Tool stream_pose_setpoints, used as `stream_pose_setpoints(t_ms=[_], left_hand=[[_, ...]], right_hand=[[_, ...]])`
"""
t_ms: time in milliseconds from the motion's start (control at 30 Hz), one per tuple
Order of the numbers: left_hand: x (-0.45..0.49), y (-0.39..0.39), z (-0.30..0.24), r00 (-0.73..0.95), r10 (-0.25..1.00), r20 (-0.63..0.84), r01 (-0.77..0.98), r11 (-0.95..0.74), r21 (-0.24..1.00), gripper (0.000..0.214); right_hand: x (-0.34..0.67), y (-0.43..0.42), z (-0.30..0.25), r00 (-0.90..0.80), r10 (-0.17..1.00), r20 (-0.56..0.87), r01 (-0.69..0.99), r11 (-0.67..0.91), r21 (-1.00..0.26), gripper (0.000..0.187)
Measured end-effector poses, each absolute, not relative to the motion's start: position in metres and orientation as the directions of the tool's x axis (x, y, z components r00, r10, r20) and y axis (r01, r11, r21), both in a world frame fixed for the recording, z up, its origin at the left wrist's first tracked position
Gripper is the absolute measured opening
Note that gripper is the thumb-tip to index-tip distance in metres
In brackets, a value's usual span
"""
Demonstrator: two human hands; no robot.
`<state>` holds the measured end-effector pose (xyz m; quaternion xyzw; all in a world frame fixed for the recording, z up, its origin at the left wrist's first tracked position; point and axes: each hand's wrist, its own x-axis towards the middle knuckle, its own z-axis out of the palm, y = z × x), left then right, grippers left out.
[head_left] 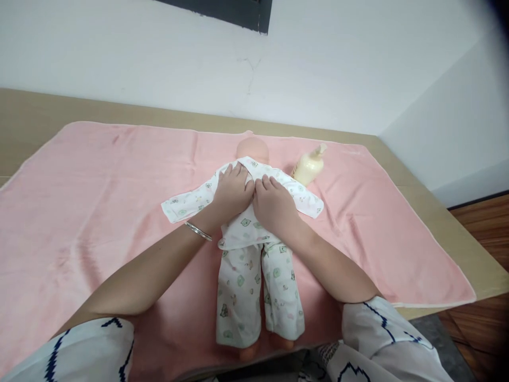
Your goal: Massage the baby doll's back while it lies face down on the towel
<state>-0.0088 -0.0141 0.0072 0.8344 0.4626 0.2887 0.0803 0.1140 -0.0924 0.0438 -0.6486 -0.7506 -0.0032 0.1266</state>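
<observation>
A baby doll [253,149] lies on its back, its bald head away from me. It wears a white long-sleeved baby shirt [244,228] and matching trousers [240,292], both with a small green animal print. My left hand [234,191] rests on the chest, fingers bent over the shirt front, its thumb side at the middle. Beside it, nearly touching, my right hand [275,204] has its fingers curled on the cloth near the same spot. Both appear closed on the shirt front; the fingertips and the cloth between them are partly hidden. The sleeves spread out to either side.
A pink blanket [119,212] under the doll covers most of the wooden tabletop [401,180]. Right of the doll's head, a cream pump bottle [308,167] lies tilted on the blanket. A white wall [178,63] rises behind the table.
</observation>
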Motion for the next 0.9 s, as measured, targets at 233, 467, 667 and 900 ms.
stream_pose_setpoints(t_ms=[233,467,667,900], left_hand=[[-0.003,-0.025,0.005,0.34,0.869,0.358,0.777,-0.474,0.414,0.054],[-0.003,-0.034,0.013,0.348,0.868,0.355,0.805,-0.471,0.362,0.054],[-0.001,-0.073,0.031,0.482,0.803,0.35,0.813,-0.559,0.164,0.049],[-0.011,-0.018,0.023,0.437,0.837,0.329,0.806,-0.527,0.269,0.048]], right_hand=[[0.149,-0.052,0.032,-0.034,0.971,0.239,0.927,0.119,-0.356,0.058],[0.153,-0.054,0.033,-0.072,0.965,0.253,0.928,0.158,-0.338,0.059],[0.174,-0.046,0.042,-0.213,0.945,0.246,0.887,0.293,-0.356,0.053],[0.114,-0.098,0.047,-0.092,0.975,0.203,0.996,0.087,0.035,0.049]])
